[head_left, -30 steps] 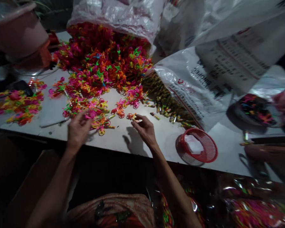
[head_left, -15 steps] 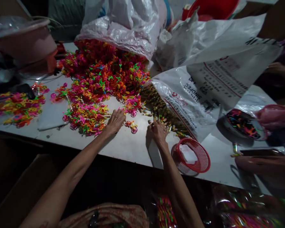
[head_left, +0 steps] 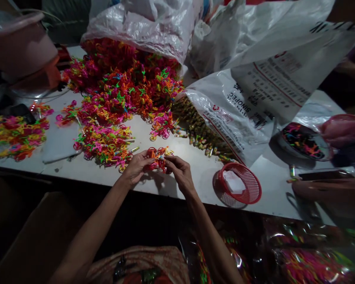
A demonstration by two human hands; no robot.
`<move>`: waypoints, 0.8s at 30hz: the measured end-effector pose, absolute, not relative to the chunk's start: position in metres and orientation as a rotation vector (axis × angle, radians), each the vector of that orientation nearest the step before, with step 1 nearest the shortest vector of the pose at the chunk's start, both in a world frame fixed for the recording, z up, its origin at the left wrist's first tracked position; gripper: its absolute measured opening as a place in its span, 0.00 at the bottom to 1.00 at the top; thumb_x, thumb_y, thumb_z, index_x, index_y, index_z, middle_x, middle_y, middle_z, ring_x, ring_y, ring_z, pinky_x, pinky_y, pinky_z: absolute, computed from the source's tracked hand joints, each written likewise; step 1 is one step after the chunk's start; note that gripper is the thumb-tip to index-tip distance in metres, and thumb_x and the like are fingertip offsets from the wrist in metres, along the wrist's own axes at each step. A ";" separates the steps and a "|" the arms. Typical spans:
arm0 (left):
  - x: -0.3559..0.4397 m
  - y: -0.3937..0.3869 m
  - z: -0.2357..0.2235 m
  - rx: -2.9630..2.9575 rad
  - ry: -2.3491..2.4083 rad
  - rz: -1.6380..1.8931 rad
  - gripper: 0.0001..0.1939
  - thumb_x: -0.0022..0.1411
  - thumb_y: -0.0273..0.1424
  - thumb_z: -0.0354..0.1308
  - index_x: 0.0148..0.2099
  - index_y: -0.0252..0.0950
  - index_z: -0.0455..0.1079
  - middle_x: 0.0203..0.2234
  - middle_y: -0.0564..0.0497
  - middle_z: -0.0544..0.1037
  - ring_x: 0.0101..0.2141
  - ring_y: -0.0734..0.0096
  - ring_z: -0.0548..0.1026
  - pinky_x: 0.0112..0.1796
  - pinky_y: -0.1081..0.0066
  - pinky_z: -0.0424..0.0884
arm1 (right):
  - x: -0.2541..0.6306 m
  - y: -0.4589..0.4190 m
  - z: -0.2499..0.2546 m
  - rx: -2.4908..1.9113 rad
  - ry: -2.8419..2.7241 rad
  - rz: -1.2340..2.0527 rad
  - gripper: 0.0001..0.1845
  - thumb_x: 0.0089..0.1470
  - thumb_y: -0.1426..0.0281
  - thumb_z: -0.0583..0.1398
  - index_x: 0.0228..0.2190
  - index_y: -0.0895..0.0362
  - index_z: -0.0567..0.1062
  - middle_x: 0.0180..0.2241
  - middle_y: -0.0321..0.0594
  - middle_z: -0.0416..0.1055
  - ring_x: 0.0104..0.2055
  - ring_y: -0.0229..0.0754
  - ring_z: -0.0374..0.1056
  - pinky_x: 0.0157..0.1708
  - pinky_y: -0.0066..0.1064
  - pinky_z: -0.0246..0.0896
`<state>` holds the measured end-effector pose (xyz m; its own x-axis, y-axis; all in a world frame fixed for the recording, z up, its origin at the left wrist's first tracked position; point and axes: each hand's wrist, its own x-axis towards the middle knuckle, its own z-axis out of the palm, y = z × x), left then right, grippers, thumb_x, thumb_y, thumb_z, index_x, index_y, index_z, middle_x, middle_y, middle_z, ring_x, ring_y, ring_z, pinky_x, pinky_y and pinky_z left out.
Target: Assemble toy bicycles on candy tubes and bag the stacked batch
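Near the table's front edge, my left hand [head_left: 137, 167] is closed on a small cluster of orange and red plastic pieces [head_left: 152, 161] with ring-like parts. My right hand [head_left: 180, 170] meets it from the other side, fingertips pinched at the right end of the same cluster. Exactly what sits between the right fingertips is partly hidden. Left of my hands lies a heap of small bright plastic pieces [head_left: 106, 142] in pink, yellow, orange and green. Beyond them to the right, several small printed tubes [head_left: 208, 150] spill from a white printed bag [head_left: 225, 106].
A red mesh basket [head_left: 254, 183] with white paper stands at the right. A large sack [head_left: 144, 27] spills pieces at the back. A pink bucket [head_left: 20, 43] and another small pile [head_left: 23, 136] are left. A bowl of pieces [head_left: 303, 142] is far right, near another person's arm [head_left: 353, 70].
My left hand was flat on the table and my right hand was at the tubes. Both have come together, now holding the orange and red pieces off the tabletop.
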<state>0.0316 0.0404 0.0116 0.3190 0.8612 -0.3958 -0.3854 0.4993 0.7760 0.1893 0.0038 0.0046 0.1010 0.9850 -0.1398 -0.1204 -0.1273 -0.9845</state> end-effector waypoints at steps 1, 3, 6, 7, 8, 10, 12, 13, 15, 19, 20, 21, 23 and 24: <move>0.031 0.037 0.011 0.565 0.883 0.911 0.20 0.40 0.27 0.70 0.39 0.33 0.72 0.30 0.52 0.79 0.27 0.77 0.75 0.30 0.77 0.72 | 0.187 0.002 0.003 -1.282 -0.953 1.255 0.16 0.46 0.57 0.65 0.33 0.56 0.78 0.24 0.33 0.71 0.24 0.35 0.63 0.27 0.30 0.62; 0.032 0.034 0.010 0.500 0.847 0.927 0.19 0.40 0.26 0.71 0.38 0.32 0.73 0.29 0.51 0.79 0.28 0.77 0.77 0.32 0.78 0.73 | 0.182 0.001 0.000 -1.288 -0.908 1.222 0.17 0.45 0.57 0.65 0.33 0.55 0.78 0.26 0.34 0.72 0.26 0.36 0.65 0.30 0.31 0.65; 0.035 0.033 0.007 0.514 0.821 0.913 0.20 0.37 0.27 0.73 0.36 0.31 0.75 0.28 0.50 0.80 0.27 0.76 0.77 0.31 0.77 0.73 | 0.177 0.000 -0.006 -1.255 -0.908 1.276 0.16 0.43 0.57 0.67 0.32 0.55 0.78 0.28 0.36 0.74 0.29 0.39 0.69 0.33 0.33 0.68; 0.036 0.033 0.006 0.529 0.831 0.908 0.21 0.36 0.27 0.73 0.37 0.32 0.76 0.28 0.50 0.80 0.27 0.75 0.77 0.31 0.76 0.73 | 0.175 0.000 -0.007 -1.239 -0.920 1.296 0.16 0.42 0.57 0.67 0.32 0.54 0.78 0.29 0.36 0.75 0.30 0.40 0.70 0.34 0.34 0.68; 0.037 0.033 0.004 0.551 0.855 0.911 0.22 0.35 0.27 0.73 0.37 0.32 0.76 0.28 0.51 0.80 0.26 0.75 0.76 0.31 0.76 0.73 | 0.173 -0.001 -0.009 -1.226 -0.932 1.304 0.15 0.42 0.58 0.67 0.31 0.54 0.78 0.30 0.37 0.76 0.31 0.41 0.70 0.35 0.34 0.69; 0.038 0.033 0.002 0.613 0.938 0.939 0.22 0.34 0.27 0.74 0.36 0.32 0.76 0.26 0.51 0.80 0.26 0.75 0.76 0.30 0.75 0.71 | 0.173 -0.002 -0.010 -1.211 -0.956 1.289 0.14 0.41 0.59 0.67 0.31 0.54 0.78 0.30 0.37 0.76 0.32 0.41 0.71 0.36 0.34 0.69; 0.038 0.033 0.001 0.667 1.008 1.000 0.19 0.33 0.28 0.74 0.32 0.31 0.76 0.24 0.52 0.79 0.25 0.76 0.75 0.30 0.76 0.70 | 0.174 -0.002 -0.011 -1.227 -0.965 1.256 0.13 0.42 0.60 0.67 0.30 0.54 0.78 0.29 0.36 0.75 0.31 0.41 0.70 0.34 0.33 0.68; 0.038 0.033 0.001 0.675 1.020 1.042 0.19 0.32 0.28 0.74 0.30 0.32 0.76 0.24 0.52 0.79 0.25 0.77 0.74 0.30 0.77 0.70 | 0.175 -0.003 -0.012 -1.247 -0.963 1.232 0.13 0.43 0.60 0.66 0.31 0.54 0.78 0.30 0.37 0.75 0.30 0.40 0.69 0.33 0.33 0.68; 0.041 0.033 0.002 0.657 0.994 1.103 0.20 0.32 0.29 0.74 0.32 0.33 0.76 0.25 0.53 0.79 0.26 0.77 0.75 0.31 0.76 0.71 | 0.177 -0.002 -0.012 -1.290 -0.965 1.164 0.13 0.45 0.60 0.65 0.32 0.54 0.78 0.31 0.38 0.74 0.30 0.40 0.68 0.32 0.33 0.67; 0.053 0.029 0.005 0.600 0.938 1.056 0.26 0.33 0.31 0.74 0.39 0.34 0.75 0.28 0.53 0.80 0.24 0.77 0.75 0.28 0.75 0.72 | 0.173 0.000 -0.010 -1.333 -0.984 1.002 0.11 0.49 0.61 0.63 0.32 0.55 0.78 0.33 0.39 0.73 0.33 0.40 0.68 0.32 0.32 0.67; 0.056 0.029 0.005 0.578 0.947 1.049 0.26 0.33 0.31 0.74 0.39 0.34 0.75 0.26 0.53 0.80 0.23 0.77 0.74 0.27 0.75 0.73 | 0.172 0.000 -0.009 -1.337 -0.975 0.979 0.11 0.49 0.61 0.63 0.32 0.55 0.77 0.33 0.39 0.73 0.33 0.40 0.68 0.32 0.32 0.66; 0.058 0.028 0.005 0.556 0.959 1.044 0.26 0.32 0.30 0.74 0.37 0.33 0.74 0.25 0.54 0.79 0.21 0.78 0.74 0.26 0.75 0.72 | 0.172 0.001 -0.007 -1.340 -0.956 0.968 0.11 0.49 0.61 0.63 0.32 0.55 0.77 0.33 0.39 0.73 0.32 0.39 0.68 0.32 0.32 0.66; 0.058 0.028 0.005 0.524 0.978 1.021 0.23 0.32 0.31 0.74 0.34 0.33 0.73 0.22 0.55 0.78 0.20 0.78 0.73 0.25 0.75 0.73 | 0.174 0.002 -0.003 -1.336 -0.896 1.000 0.11 0.47 0.62 0.64 0.31 0.55 0.77 0.30 0.38 0.73 0.28 0.37 0.67 0.29 0.31 0.65; 0.056 0.029 0.005 0.513 0.982 1.002 0.22 0.32 0.31 0.74 0.32 0.32 0.72 0.21 0.55 0.78 0.19 0.77 0.74 0.25 0.74 0.74 | 0.177 0.002 -0.001 -1.326 -0.854 1.036 0.11 0.46 0.62 0.65 0.30 0.56 0.77 0.28 0.36 0.73 0.26 0.36 0.66 0.28 0.30 0.64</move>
<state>0.0559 0.0288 0.0053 0.1858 0.8774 -0.4423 -0.4604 0.4754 0.7497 0.1766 0.0017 -0.0010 0.3363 0.9388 -0.0752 -0.1046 -0.0422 -0.9936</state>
